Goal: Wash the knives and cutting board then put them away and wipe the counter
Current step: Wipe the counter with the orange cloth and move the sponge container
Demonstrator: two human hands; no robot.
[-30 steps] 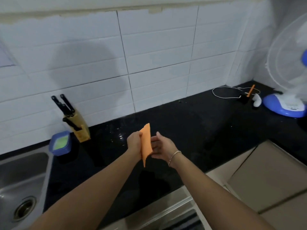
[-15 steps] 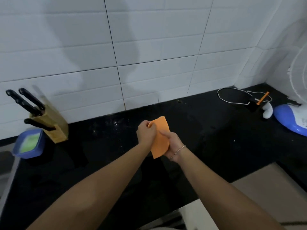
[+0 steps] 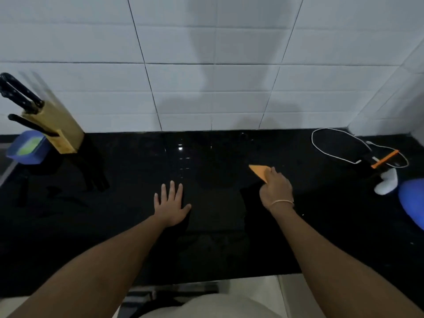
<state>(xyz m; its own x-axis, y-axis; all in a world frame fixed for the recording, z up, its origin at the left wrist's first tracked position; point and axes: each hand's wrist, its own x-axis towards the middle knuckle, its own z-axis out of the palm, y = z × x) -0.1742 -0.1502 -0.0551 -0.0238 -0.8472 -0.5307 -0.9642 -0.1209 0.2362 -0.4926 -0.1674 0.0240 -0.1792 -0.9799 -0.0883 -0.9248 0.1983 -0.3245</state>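
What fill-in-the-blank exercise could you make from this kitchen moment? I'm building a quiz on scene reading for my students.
1. The right hand presses an ____ cloth onto the black counter.
2. The left hand lies ____ on the counter, fingers spread, holding nothing.
3. The black-handled knives stand in a wooden ____ by the wall.
4. A white ____ lies coiled on the counter near the right corner.

Missing words: orange; flat; block; cable
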